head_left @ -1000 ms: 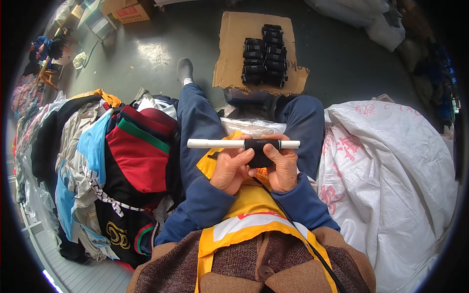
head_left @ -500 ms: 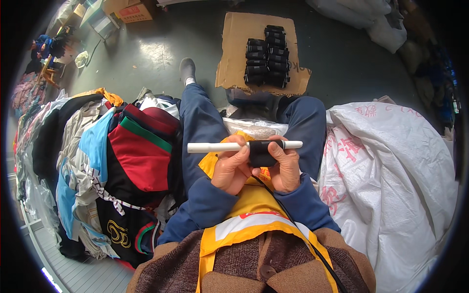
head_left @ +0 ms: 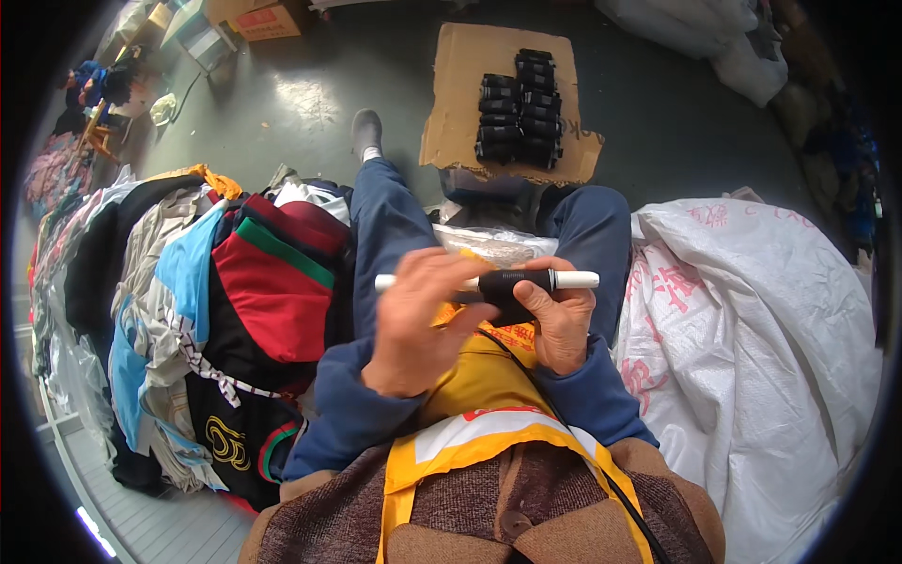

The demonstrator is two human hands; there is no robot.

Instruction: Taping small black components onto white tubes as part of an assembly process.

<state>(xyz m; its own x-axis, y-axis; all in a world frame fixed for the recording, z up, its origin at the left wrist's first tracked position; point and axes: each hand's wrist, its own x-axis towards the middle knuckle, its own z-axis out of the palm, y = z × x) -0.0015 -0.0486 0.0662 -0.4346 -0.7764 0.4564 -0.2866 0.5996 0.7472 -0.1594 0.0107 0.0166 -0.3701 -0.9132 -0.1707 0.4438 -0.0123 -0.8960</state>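
A slim white rod (head_left: 575, 279) lies crosswise in front of my waist, with a black ribbed fabric piece (head_left: 515, 284) wrapped around its middle. My right hand (head_left: 562, 324) grips the fabric and the rod near the right end, its thumb on the near side of the black piece. Over the rod's left part is my left hand (head_left: 418, 324), slightly blurred, with fingers stretched out and thumb apart. It covers much of that part, and whether it touches the rod I cannot tell. Part of the fabric hangs below the rod between the hands.
Several black rolled bundles (head_left: 520, 117) sit on a cardboard sheet (head_left: 458, 80) ahead. Piled garments (head_left: 272, 305) rise at my left, and a big white woven sack (head_left: 742, 348) stands at my right. A black cord (head_left: 615, 489) runs down my yellow apron (head_left: 470, 390).
My left hand has let go of its pinch on the rod and fabric and spread its fingers, moving slightly left. The rod has shifted a little right in my right hand.
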